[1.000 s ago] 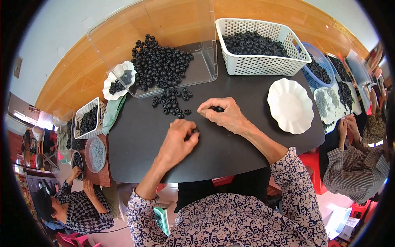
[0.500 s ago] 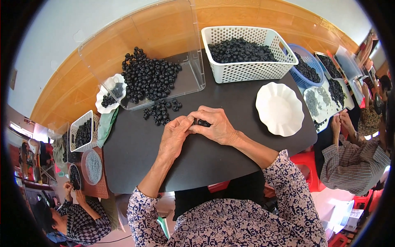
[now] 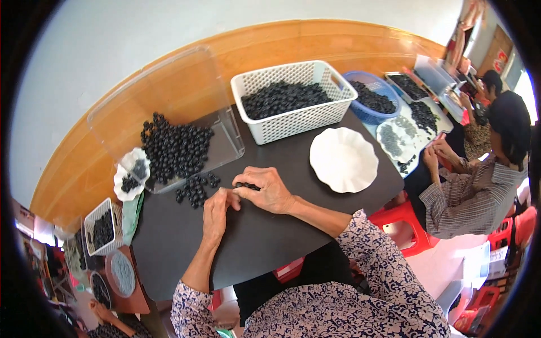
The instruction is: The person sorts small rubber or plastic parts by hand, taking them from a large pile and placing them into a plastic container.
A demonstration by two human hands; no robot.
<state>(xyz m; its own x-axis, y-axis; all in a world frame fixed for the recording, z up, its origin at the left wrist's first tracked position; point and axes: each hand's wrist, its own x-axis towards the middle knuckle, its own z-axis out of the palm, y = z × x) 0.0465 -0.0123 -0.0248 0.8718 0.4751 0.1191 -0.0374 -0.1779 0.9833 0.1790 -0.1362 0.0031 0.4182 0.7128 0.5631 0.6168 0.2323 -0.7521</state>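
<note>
My right hand (image 3: pixel 267 191) is closed around one or more small black round pieces (image 3: pixel 247 186), partly covered by its fingers. Close beside its fingertips, my left hand (image 3: pixel 217 209) has its thumb and fingers drawn together; whatever may be in them is too small to make out. Both hands are above the dark table (image 3: pixel 248 242). Just beyond the left hand lie loose black round pieces (image 3: pixel 194 191), some showing a hole. They spill from a larger heap (image 3: pixel 177 147) in a clear plastic bin (image 3: pixel 230 132) lying on its side.
A white perforated basket (image 3: pixel 298 121) full of black pieces stands at the back. A white scalloped dish (image 3: pixel 344 160) is to its right front, and another dish (image 3: pixel 121 183) is by the bin. A blue basket (image 3: pixel 369 115) stands at the right, near a seated person (image 3: pixel 473 191).
The view has turned right, so the table things appear shifted left and lower. My hands, pressed together before, are now slightly apart at the fingertips. The right still holds black pieces.
</note>
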